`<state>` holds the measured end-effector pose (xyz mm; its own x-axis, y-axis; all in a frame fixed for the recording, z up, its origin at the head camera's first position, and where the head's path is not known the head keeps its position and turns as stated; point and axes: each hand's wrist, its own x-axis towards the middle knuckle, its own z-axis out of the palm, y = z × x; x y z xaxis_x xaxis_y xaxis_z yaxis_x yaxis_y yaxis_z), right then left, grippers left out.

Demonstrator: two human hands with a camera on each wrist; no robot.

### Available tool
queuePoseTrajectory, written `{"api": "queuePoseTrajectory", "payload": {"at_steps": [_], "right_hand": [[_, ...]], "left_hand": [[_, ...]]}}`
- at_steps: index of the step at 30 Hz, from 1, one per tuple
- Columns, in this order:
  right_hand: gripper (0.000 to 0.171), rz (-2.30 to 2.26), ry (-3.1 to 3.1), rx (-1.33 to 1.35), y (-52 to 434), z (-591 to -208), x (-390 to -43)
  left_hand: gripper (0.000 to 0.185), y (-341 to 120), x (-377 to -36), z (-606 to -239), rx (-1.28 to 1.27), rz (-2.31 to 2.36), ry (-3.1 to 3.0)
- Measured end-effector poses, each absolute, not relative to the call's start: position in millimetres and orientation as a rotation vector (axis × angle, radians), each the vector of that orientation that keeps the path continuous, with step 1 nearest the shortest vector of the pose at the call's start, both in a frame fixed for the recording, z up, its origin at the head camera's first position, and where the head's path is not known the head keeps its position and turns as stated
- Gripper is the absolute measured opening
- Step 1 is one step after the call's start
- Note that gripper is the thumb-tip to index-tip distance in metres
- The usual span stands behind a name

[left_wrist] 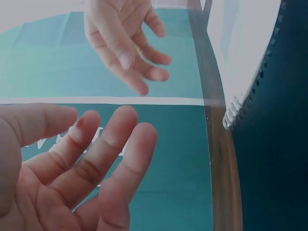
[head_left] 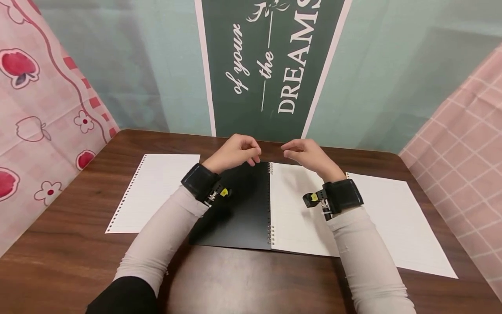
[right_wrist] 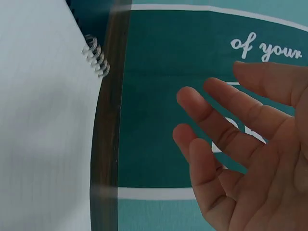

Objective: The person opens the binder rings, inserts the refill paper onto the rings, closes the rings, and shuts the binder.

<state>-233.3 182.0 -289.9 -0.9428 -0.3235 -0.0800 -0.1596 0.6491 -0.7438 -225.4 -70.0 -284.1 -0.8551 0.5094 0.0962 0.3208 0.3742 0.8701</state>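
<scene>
Both my left hand (head_left: 234,152) and right hand (head_left: 311,156) hover empty, loosely curled, near the far end of the notebook (head_left: 251,213) on the table (head_left: 243,281). Risk: lowered sleeve (head_left: 157,233) could drag a loose sheet (head_left: 157,185) askew.

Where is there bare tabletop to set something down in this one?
Bare table lies along the near edge of the open notebook and left of the left loose sheet. Crowded: the middle, with left hand and right hand near the notebook's far edge; the right sleeve hides any gap beside the right loose sheet.
</scene>
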Motion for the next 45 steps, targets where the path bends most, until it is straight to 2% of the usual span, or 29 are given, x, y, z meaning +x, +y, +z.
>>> {"api": "queuePoseTrajectory", "payload": {"at_steps": [11,20,30,45], "right_hand": [[0.029,-1.439,2.615,-0.113,157.0,-288.8,-250.6],[0.031,-1.732,2.355,0.136,148.0,-321.6,-263.7],[0.028,-1.729,2.317,0.119,149.4,-357.6,-262.0],[0.025,-1.585,2.402,0.061,150.6,-365.1,-263.6]], "left_hand": [[0.021,-44.8,-249.0,-298.4,0.432,1.718,2.435],[0.02,-17.2,-262.6,-327.5,0.081,1.864,2.304],[0.015,-4.6,-263.6,-359.8,-0.021,1.747,2.43],[0.014,-3.9,-266.5,-372.8,0.009,1.573,2.525]]}}
